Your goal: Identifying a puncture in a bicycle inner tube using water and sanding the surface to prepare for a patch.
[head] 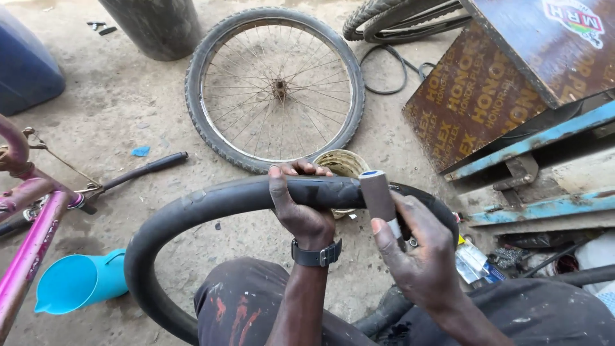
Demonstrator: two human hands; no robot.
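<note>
Left hand [301, 208] clamps the inner tube [211, 202]; right hand [419, 247] grips a sanding block [378, 195] against it.

inner tube [211, 200] across knees, 6 o'clock | left hand [301, 205] on tube | wheel [275, 86] behind, 12 o'clock | jug [80, 282] 8 o'clock | crate [487, 90] 2 o'clock

Bright flat daylight, soft shadows under my knees, sharp mid-frame, wide-angle bending at edges, no glare.
</note>
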